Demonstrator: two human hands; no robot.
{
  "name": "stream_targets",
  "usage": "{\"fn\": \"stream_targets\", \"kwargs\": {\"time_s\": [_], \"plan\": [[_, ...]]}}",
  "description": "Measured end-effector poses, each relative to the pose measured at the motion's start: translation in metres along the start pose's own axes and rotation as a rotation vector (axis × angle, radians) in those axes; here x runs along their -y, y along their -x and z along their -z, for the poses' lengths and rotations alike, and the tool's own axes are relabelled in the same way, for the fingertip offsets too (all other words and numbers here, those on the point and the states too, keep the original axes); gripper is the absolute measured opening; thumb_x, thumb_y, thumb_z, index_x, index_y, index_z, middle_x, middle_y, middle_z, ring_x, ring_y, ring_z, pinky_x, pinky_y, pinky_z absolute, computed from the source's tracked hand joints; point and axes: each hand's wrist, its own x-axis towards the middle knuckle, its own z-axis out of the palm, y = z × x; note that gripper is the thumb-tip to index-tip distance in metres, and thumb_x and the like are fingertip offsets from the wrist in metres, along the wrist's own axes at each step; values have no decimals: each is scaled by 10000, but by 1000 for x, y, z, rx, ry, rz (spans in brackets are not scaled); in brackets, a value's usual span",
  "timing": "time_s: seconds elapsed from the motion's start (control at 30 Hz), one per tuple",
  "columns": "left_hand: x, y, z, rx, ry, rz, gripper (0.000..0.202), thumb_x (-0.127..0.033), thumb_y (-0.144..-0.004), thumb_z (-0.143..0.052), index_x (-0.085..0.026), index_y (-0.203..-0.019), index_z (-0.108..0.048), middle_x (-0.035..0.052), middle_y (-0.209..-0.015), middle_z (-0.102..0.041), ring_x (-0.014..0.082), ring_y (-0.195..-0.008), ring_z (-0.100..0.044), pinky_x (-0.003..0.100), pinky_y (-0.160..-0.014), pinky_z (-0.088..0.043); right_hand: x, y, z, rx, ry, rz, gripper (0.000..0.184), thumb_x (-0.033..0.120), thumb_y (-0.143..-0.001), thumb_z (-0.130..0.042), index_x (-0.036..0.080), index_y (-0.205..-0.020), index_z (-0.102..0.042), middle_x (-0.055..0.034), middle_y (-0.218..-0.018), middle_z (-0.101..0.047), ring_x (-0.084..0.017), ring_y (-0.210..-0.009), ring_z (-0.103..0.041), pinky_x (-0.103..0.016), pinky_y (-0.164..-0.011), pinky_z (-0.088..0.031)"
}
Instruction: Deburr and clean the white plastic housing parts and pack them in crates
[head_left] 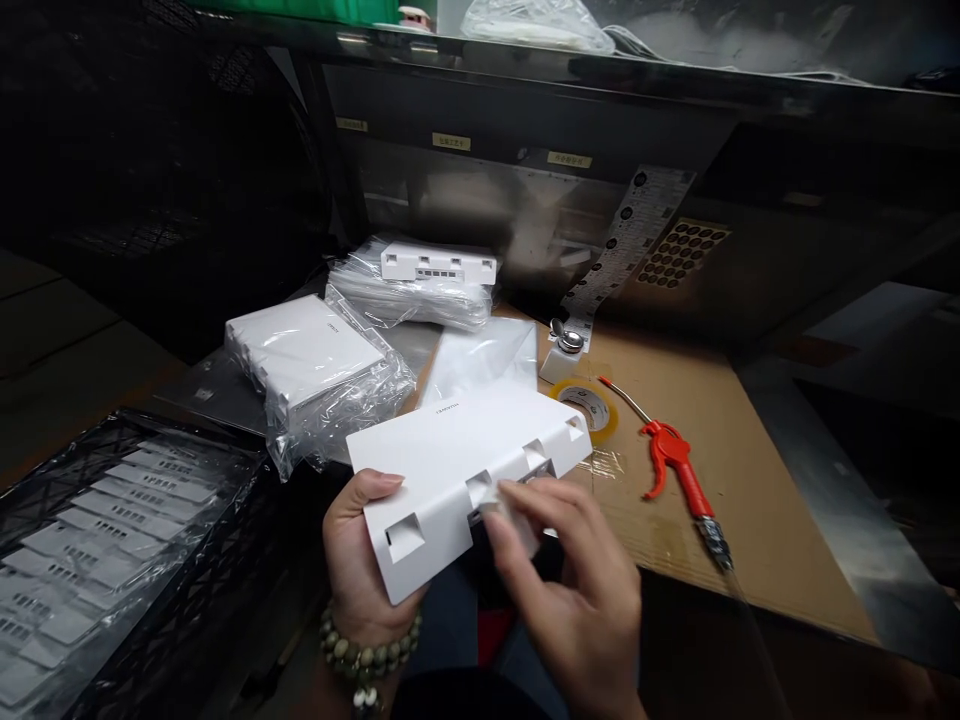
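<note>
My left hand (358, 570) grips the near left end of a flat white plastic device (457, 455) with square recesses along its near edge; a bead bracelet (364, 655) circles that wrist. My right hand (577, 580) is at the device's near edge, its fingers pressing a small white piece (501, 500) against one recess. The device is held tilted above the table's front edge.
Two more white devices (304, 350) (439, 265) lie in clear plastic bags at the back left. A tape roll (589, 405), a small metal-topped bottle (564, 350) and a red air blow gun (679, 470) lie on cardboard (750, 470). A black crate (112, 540) of labelled units stands at left.
</note>
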Motion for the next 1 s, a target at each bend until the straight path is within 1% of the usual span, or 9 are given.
{"fn": "stream_targets", "kwargs": {"time_s": [0.1,0.23,0.37,0.5,0.63,0.7,0.8,0.9,1.0], "plan": [[4,2,-1,8,18,-60,689,-138,-672,-577,-156,-1361,-600,70,-1000,-800,351,-959,-762,499,-914,-629,9,7,-12,49,-38,39,259,83,-862,-733,210,-1087,-728,-49,-948,-675,-149,-806,-673,-255,-679,-582],[5,4,-2,-12,19,-86,675,-125,-668,-571,-157,-1340,-622,59,-972,-800,339,-934,-767,491,-923,-625,3,6,-16,28,-5,59,237,64,-867,-722,208,-1055,-732,-48,-947,-666,-144,-821,-671,-256,-712,-587],[4,4,-2,-58,19,-34,697,-115,-648,-566,-142,-1342,-617,69,-935,-799,350,-912,-769,499,-889,-634,1,4,-11,-36,10,37,239,60,-872,-718,214,-1054,-728,-42,-949,-653,-138,-811,-650,-254,-692,-566],[3,4,-3,-13,49,-26,717,-110,-652,-559,-154,-1366,-592,63,-943,-800,349,-919,-767,490,-860,-643,-2,4,-9,47,-6,61,252,53,-868,-717,206,-1068,-729,-45,-967,-663,-143,-831,-657,-253,-701,-563],[0,3,-4,-40,54,37,730,-108,-674,-532,-135,-1404,-541,84,-949,-798,346,-906,-770,490,-831,-648,-13,0,-1,-73,39,-27,193,85,-886,-718,212,-1028,-747,-50,-997,-652,-160,-898,-654,-285,-794,-554],[-1,1,-4,-40,73,83,723,-116,-682,-523,-115,-1405,-533,103,-946,-796,348,-904,-770,490,-825,-647,-14,-1,3,-86,39,-31,248,102,-883,-734,225,-1098,-739,-51,-1033,-659,-172,-948,-656,-292,-832,-553],[3,-1,-3,8,121,113,710,-132,-683,-526,-105,-1392,-546,117,-958,-791,347,-909,-768,485,-839,-642,-6,0,2,9,14,13,344,119,-905,-718,224,-1232,-700,-68,-1083,-657,-176,-987,-663,-280,-843,-566],[9,-1,-3,84,155,109,694,-144,-687,-543,-115,-1381,-564,114,-1001,-785,337,-915,-765,473,-873,-632,8,4,-6,109,-55,85,295,89,-900,-707,196,-1174,-717,-65,-1018,-640,-154,-901,-665,-245,-764,-578],[10,2,-4,134,160,141,683,-136,-696,-551,-117,-1378,-569,111,-1041,-777,322,-925,-763,456,-910,-619,17,8,-16,175,-97,165,256,83,-904,-692,172,-1142,-727,-65,-978,-641,-145,-860,-652,-243,-765,-578]]}}
